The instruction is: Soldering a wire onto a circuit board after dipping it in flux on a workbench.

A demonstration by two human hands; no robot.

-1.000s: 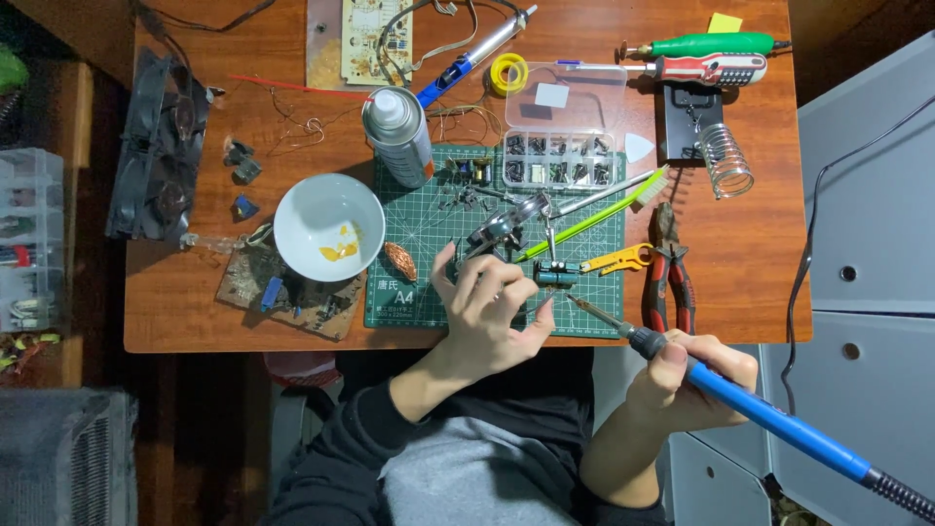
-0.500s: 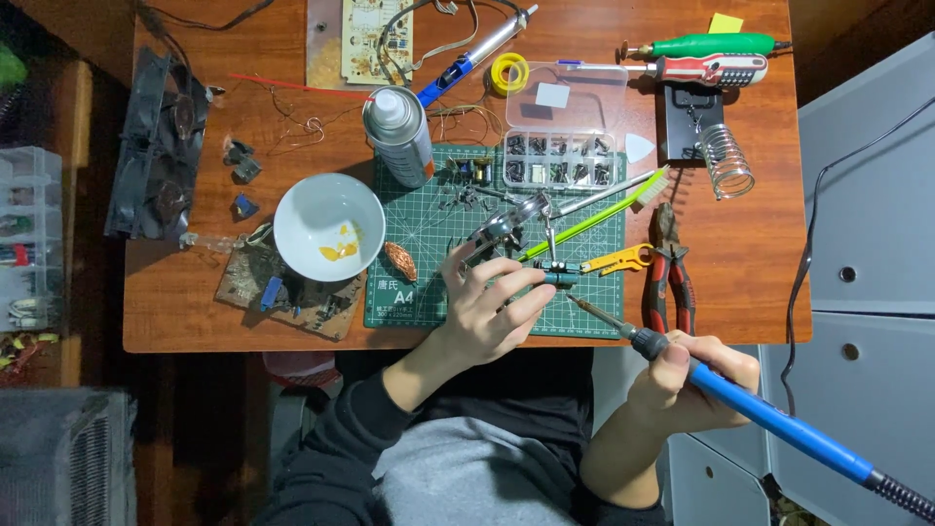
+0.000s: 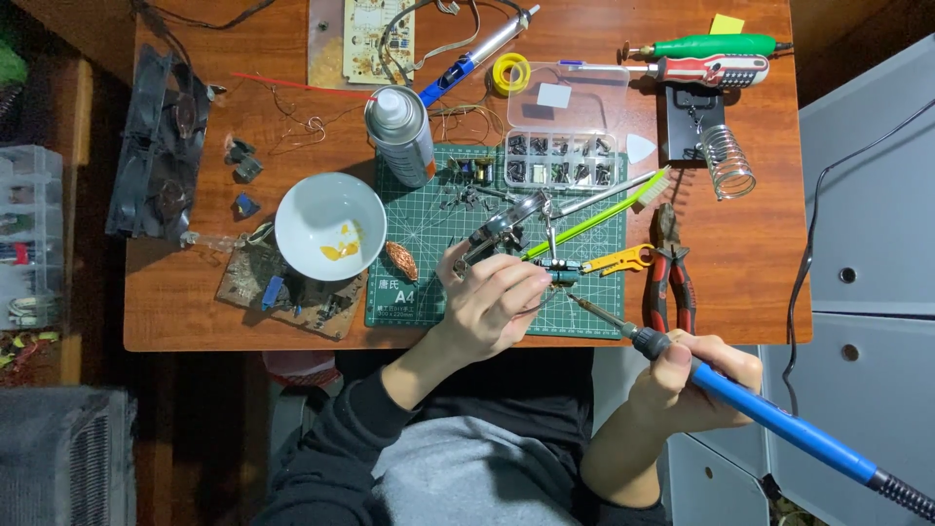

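Our left hand (image 3: pixel 492 302) lay on the green cutting mat (image 3: pixel 419 263), fingers pinched on a small blue part (image 3: pixel 563 276) at the clip stand (image 3: pixel 506 226); the hand hid how it sat. Our right hand (image 3: pixel 693 375) gripped the blue soldering iron (image 3: pixel 740 399), tip near that part, its cord cut off by the frame edge

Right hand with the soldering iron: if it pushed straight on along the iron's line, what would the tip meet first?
The right hand aims the soldering iron up-left. Its tip would probably first meet the small part pinched by the left hand over the green mat; height is unclear.
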